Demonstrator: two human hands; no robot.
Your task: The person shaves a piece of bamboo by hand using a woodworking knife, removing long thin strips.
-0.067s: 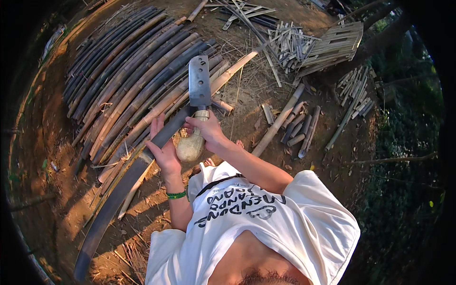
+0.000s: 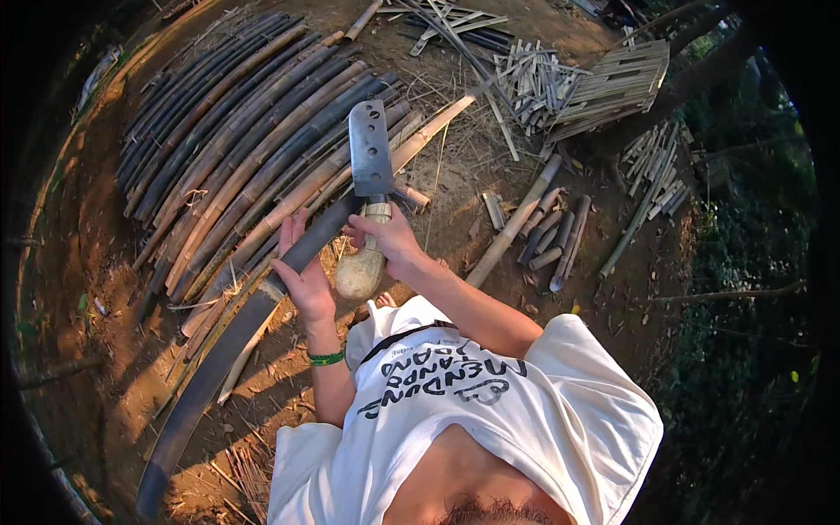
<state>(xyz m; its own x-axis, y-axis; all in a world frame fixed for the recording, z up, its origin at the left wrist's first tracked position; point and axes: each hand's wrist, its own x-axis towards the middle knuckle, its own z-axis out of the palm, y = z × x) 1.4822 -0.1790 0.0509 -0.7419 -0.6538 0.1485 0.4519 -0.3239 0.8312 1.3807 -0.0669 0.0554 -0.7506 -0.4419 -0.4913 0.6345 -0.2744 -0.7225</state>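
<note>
A long, dark split bamboo strip (image 2: pixel 227 341) runs from the lower left up to the middle. My left hand (image 2: pixel 304 282), with a green wristband, holds it across the palm; the fingers are loosely extended on one side and the thumb on the other. In my right hand (image 2: pixel 391 241) is a broad-bladed chopping knife (image 2: pixel 371 157), gripped around its pale wooden handle with a bulbous end. The blade points up and away from me and has several holes in it. The strip's upper end lies beside the knife's handle, at the fingers of my right hand.
Many bamboo poles (image 2: pixel 236 149) lie side by side at the upper left. Short bamboo pieces (image 2: pixel 551 232) and a longer pole (image 2: pixel 516 223) rest on the dirt to the right. Beyond are piled slats (image 2: pixel 534 83), a slatted panel (image 2: pixel 612 83) and more sticks (image 2: pixel 656 162).
The knife has shifted slightly to the right and its handle has swung a little with my right hand. My left hand and the bamboo strip have barely moved.
</note>
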